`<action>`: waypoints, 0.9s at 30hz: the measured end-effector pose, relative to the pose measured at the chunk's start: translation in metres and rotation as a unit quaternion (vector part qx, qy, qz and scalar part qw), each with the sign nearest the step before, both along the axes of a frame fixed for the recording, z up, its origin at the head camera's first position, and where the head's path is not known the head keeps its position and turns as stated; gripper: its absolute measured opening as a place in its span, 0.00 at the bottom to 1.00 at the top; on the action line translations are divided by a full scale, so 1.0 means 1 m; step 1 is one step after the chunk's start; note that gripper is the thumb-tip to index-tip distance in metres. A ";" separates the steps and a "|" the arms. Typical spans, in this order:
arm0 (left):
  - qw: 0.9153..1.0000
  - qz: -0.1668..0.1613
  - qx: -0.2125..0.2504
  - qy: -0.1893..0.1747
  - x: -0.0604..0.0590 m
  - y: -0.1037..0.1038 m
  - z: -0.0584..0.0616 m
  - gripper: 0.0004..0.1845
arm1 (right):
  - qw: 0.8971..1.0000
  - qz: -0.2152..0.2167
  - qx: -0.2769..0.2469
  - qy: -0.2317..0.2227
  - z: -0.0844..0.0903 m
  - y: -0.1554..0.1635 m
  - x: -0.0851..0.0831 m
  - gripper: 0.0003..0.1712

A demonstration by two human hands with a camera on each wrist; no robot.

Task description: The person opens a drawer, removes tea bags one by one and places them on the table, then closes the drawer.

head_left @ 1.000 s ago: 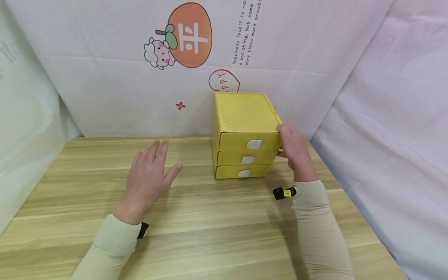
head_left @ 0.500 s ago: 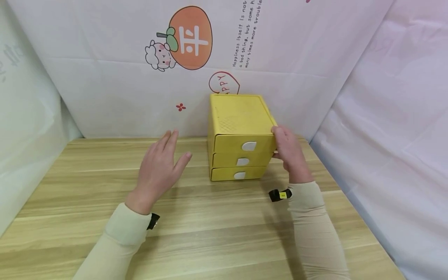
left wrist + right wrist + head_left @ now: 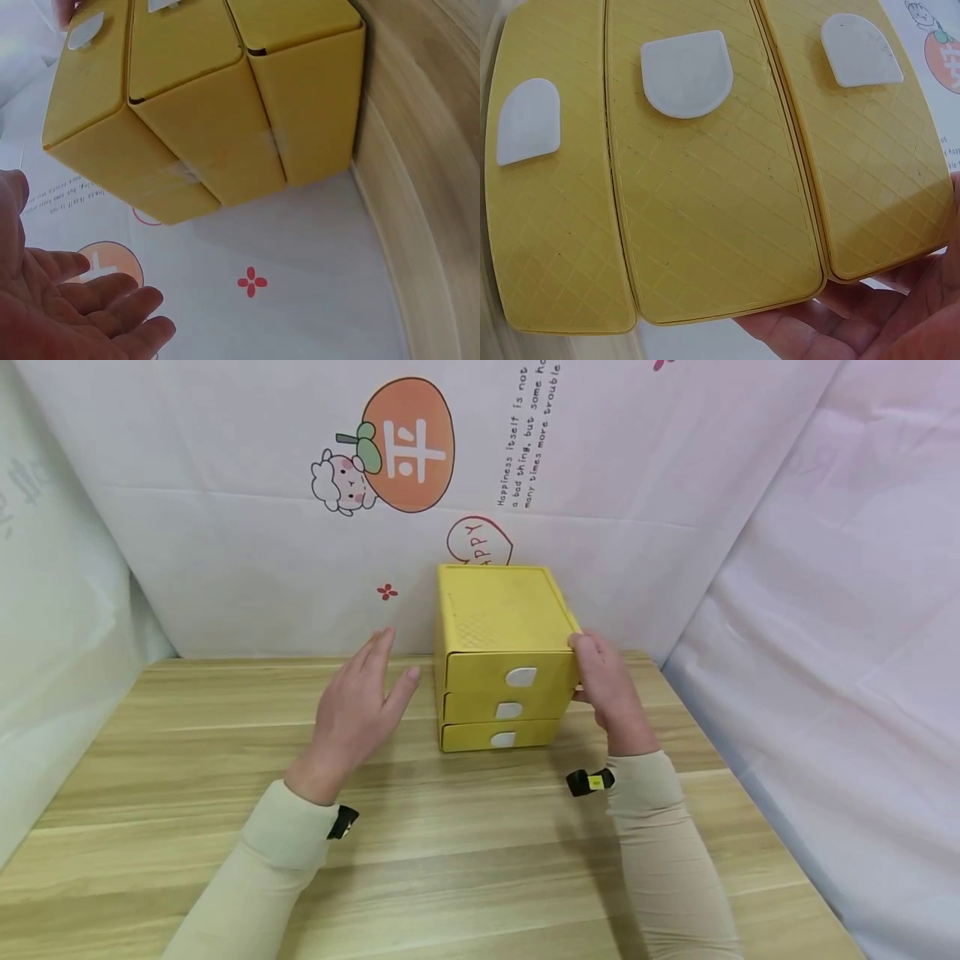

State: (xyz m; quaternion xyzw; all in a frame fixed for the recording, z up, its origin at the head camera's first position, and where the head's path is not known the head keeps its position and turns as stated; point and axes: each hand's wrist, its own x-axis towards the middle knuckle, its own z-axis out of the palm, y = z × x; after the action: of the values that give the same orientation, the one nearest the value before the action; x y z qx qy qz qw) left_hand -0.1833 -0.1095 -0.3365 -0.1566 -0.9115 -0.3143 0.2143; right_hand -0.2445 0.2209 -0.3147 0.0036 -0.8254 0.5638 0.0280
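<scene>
A yellow three-drawer storage box (image 3: 510, 610) with white tabs stands on the table, its drawers closed. My right hand (image 3: 611, 689) presses against its right side, the thumb at the top front corner. In the right wrist view, the fingers of that right hand (image 3: 877, 315) lie along the side wall, partly hidden by the box, below the drawer fronts with their white tabs (image 3: 688, 75). To the left, my left hand (image 3: 356, 714) hovers with fingers extended and thumb apart, holding nothing. The left wrist view has the left hand (image 3: 82, 307) palm up beside the box's side wall (image 3: 202, 142), not touching it.
A wood-grain table (image 3: 465, 860) carries the box. Behind it rises a white cloth (image 3: 247, 568) printed with an orange fruit and lettering. Another white sheet (image 3: 847, 652) hangs along the right side. Each wrist wears a black camera strap.
The storage box has slid left along the table, with my right hand moving left against it. My left hand has moved right and forward, nearer the box's left side.
</scene>
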 end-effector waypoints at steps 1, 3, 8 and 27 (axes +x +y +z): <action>1.000 -0.003 0.006 -0.005 -0.001 0.001 0.001 0.40 | 1.000 0.001 -0.002 -0.001 0.000 -0.001 0.000 0.32; 1.000 -0.010 0.022 -0.017 -0.002 0.003 0.004 0.41 | 1.000 0.001 -0.003 -0.004 0.001 -0.004 0.001 0.34; 0.997 -0.025 0.064 -0.045 -0.003 0.007 0.011 0.42 | 1.000 0.003 0.001 -0.008 0.001 -0.009 0.003 0.35; 0.983 -0.055 0.153 -0.085 -0.011 0.018 0.017 0.39 | 1.000 0.018 0.014 0.000 -0.003 -0.031 0.006 0.37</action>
State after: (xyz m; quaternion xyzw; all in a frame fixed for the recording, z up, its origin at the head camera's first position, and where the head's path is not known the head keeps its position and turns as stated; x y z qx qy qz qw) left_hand -0.1945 -0.0917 -0.3197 -0.1448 -0.8572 -0.4739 0.1401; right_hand -0.2384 0.1899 -0.3174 0.0183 -0.8328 0.5529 0.0176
